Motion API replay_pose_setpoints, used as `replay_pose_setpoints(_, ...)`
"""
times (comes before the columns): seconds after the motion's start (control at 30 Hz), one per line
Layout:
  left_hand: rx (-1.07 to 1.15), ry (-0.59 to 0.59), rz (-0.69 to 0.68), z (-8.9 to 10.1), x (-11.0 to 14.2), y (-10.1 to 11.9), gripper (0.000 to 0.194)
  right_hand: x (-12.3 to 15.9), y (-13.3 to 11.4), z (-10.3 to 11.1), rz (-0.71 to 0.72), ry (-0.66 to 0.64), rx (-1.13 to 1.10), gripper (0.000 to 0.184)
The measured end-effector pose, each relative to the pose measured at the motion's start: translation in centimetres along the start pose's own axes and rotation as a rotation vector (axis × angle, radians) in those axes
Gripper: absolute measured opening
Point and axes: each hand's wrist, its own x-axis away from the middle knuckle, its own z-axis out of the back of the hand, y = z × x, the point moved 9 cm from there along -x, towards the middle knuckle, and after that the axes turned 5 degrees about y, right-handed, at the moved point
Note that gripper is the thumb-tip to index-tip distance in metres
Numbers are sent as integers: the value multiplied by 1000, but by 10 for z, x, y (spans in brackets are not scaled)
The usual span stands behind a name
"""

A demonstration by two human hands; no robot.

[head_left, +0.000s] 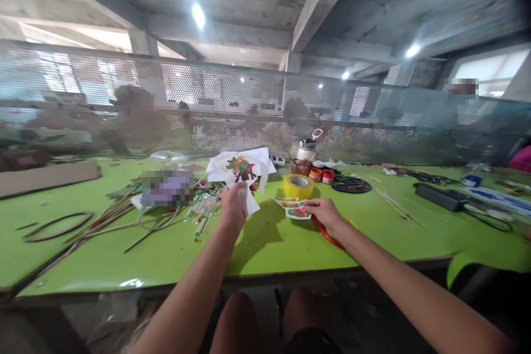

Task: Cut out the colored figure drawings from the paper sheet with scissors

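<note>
Between the closed fingers of my left hand (234,204) is a white paper sheet (215,168) with a green and red tree-like picture on it, raised above the table. My right hand (326,213) pinches a small paper cutout (297,211) printed in red and green, with a white border. Under and beside the right hand lie red-handled scissors (329,235), partly hidden by the wrist. Just beyond the cutout sits a roll of yellow tape (298,185).
Thin sticks (102,218), a hoop (58,225) and glittery bits lie left on the green table (174,257). A bottle (306,150), paint jars (327,177) and a dark palette (351,183) stand behind. A perforated screen (232,105) rises beyond; people are behind it.
</note>
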Motion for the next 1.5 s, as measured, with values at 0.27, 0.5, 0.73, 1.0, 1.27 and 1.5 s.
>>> replay_pose_setpoints(0.27,16,-176,74,-19,14,2,29,8,-21,-3,162,-66,550,24)
replay_pose_setpoints(0.5,-16,-227,155,-20,16,-5,17,20,-23,43,355,-28,915,25)
replay_pose_setpoints(0.73,-119,-314,269,-26,28,-19,13,25,2,52,375,-199,1033,26)
replay_pose_setpoints(1.0,-149,-291,302,-23,29,-23,14,10,11,63,286,-307,1011,30)
replay_pose_setpoints(1.27,-119,-243,363,-19,20,-37,21,4,-14,74,341,-218,1032,21)
replay_pose_setpoints(1.5,105,-225,199,-18,12,-7,23,-54,-62,20,506,-94,990,27)
